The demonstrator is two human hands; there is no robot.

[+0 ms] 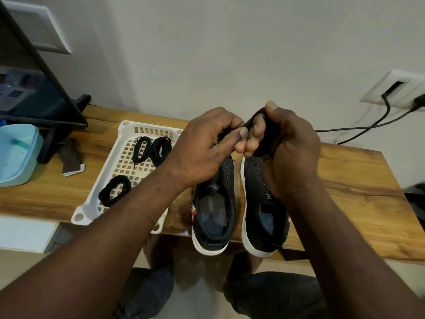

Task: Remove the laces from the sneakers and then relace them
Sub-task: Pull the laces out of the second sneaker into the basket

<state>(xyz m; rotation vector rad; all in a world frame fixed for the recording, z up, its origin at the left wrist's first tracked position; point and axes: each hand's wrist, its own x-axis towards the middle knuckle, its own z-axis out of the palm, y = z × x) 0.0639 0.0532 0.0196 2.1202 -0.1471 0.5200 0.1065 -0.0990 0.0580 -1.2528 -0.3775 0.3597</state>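
Black lace (254, 117), perhaps, between both hands' fingers (252, 137)

Black sneakers (239, 203) with white soles, black laces (115, 190) in a white latticed basket (101, 199), brown wood-grain table (345, 192).

Your widest free run is the bare tabletop (356, 180) at centre right, bounded at the far edge by cables (368, 126). At centre, the sneakers (215, 210) stand side by side with only a slit between them. Above their toes, your left hand (207, 143) and right hand (289, 146), holding a black lace (254, 116), fill the air space. The white basket (125, 128) lies just beside the sneakers, centre left. A cloth (69, 157), blue container (16, 153) and monitor (46, 72) block the far left.
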